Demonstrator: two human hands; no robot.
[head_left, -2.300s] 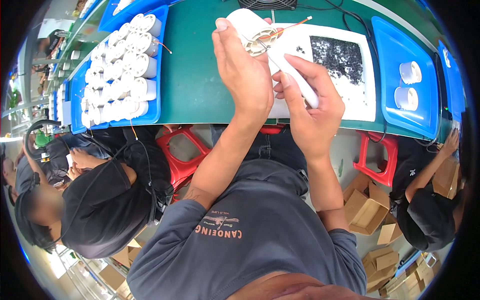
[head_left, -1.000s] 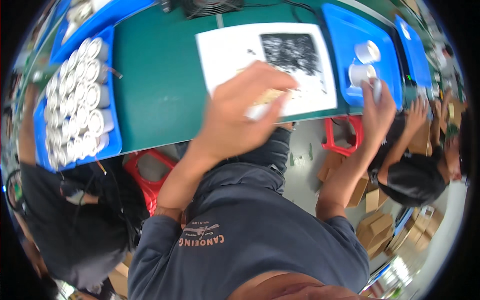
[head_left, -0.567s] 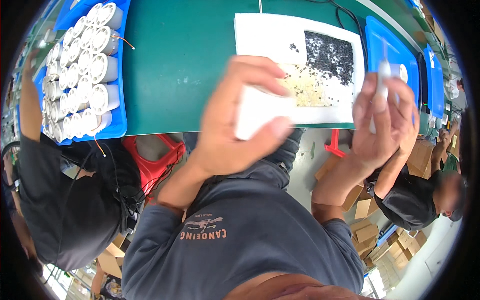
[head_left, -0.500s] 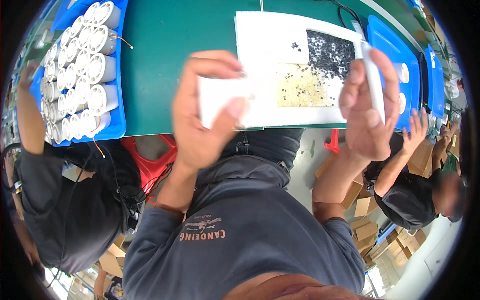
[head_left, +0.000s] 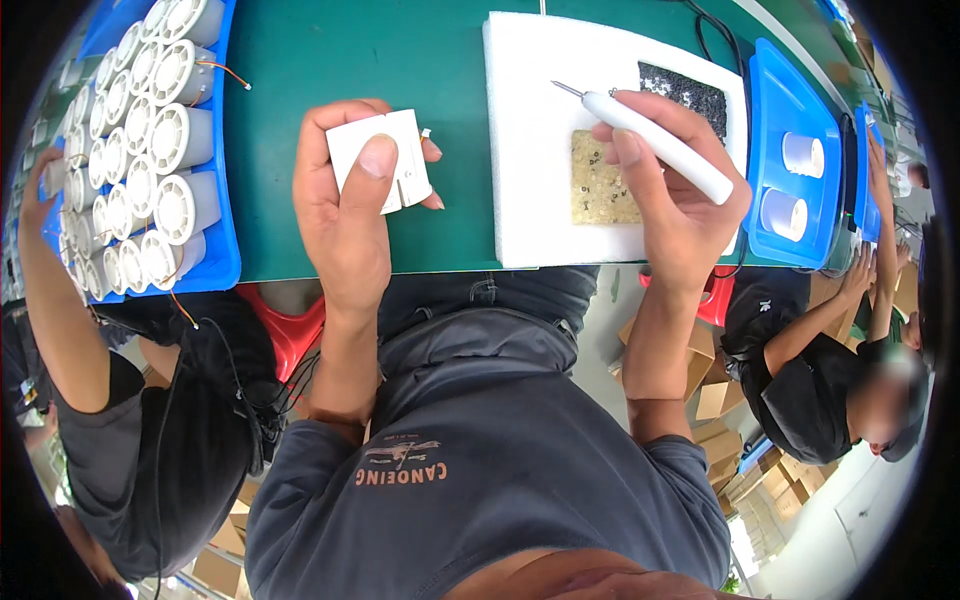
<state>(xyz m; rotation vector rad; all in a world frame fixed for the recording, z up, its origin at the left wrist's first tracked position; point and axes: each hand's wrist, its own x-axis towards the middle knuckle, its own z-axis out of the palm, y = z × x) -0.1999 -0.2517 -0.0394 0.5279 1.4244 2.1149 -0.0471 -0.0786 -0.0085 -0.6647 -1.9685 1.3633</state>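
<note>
My left hand (head_left: 345, 235) is closed round a flat white plastic part (head_left: 405, 150), thumb across its face. A small white connector with a short wire (head_left: 426, 135) sticks out at the part's right side. In my right hand (head_left: 690, 215) is a white pen-shaped electric screwdriver (head_left: 665, 150), its thin metal bit pointing up and left, apart from the white part. Below that hand lies a white foam board (head_left: 525, 190) with a yellowish pad (head_left: 597, 195) carrying a few tiny dark pieces. A patch of many small black pieces (head_left: 705, 105) is partly behind my right hand.
At the left, a blue tray (head_left: 228, 250) holds several white cylindrical units (head_left: 180, 135) with loose wires. Another blue tray (head_left: 770, 90), at the right, holds two white cylinders (head_left: 785, 213). A black cable (head_left: 705, 35) runs behind the board. Other people sit at both sides.
My left hand has moved left, off the foam board, with the white part. The screwdriver in my right hand has swung from near upright to slanting, its bit now pointing left.
</note>
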